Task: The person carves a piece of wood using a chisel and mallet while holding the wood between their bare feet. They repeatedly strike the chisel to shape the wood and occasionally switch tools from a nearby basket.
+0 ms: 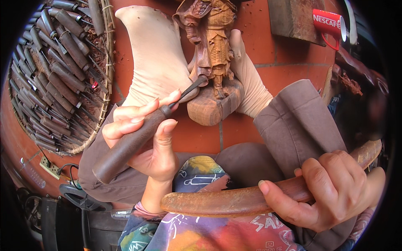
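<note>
A carved wooden figurine (pixel 220 54) stands upright on its rounded wooden base (pixel 213 109), between my two feet in beige socks (pixel 153 54). My left hand (pixel 161 157) is closed around a carving gouge (pixel 127 148) with a thick dark wooden handle. Its metal shaft slants up to the right, and the tip meets the lower left edge of the figurine's robe. In my right hand (pixel 335 190) is a curved wooden club (pixel 222 203), gripped near its right part. The club's left end lies in front of my left wrist, apart from the gouge handle.
A round woven basket (pixel 108 79) full of wooden-handled carving tools sits at left. A wooden block (pixel 287 21) and a red mug (pixel 328 26) are at upper right. A power strip (pixel 51 168) with a cable lies at lower left on the red tiled floor (pixel 201 138).
</note>
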Action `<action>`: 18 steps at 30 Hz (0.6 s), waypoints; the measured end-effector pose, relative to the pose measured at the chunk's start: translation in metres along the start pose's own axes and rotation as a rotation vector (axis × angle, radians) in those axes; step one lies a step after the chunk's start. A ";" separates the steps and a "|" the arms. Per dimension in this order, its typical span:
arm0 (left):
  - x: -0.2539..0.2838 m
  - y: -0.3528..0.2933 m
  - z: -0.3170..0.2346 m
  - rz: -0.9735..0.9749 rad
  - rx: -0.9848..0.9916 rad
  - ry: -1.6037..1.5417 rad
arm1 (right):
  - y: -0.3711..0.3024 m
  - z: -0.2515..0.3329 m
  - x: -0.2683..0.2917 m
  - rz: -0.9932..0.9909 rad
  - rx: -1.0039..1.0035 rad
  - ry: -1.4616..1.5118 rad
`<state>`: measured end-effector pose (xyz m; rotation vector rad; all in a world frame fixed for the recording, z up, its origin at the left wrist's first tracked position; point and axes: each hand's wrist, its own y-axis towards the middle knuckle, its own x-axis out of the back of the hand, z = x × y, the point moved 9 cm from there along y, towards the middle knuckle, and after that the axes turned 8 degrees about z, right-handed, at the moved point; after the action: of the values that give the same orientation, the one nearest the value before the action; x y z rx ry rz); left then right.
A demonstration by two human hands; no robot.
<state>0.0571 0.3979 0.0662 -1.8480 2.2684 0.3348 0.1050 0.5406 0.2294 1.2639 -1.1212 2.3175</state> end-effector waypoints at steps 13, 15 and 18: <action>-0.008 0.003 -0.031 -0.019 0.017 -0.172 | -0.024 -0.046 -0.007 -0.010 -0.090 0.212; -0.024 0.010 -0.016 -0.001 0.294 -0.089 | -0.038 -0.060 -0.005 -0.103 -0.134 0.257; -0.093 0.025 -0.021 0.341 0.227 0.145 | -0.074 -0.074 -0.009 -0.409 -0.237 0.213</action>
<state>0.0515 0.4838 0.1143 -1.4178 2.5961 -0.0122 0.1074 0.6457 0.2363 1.0190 -0.9308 1.9017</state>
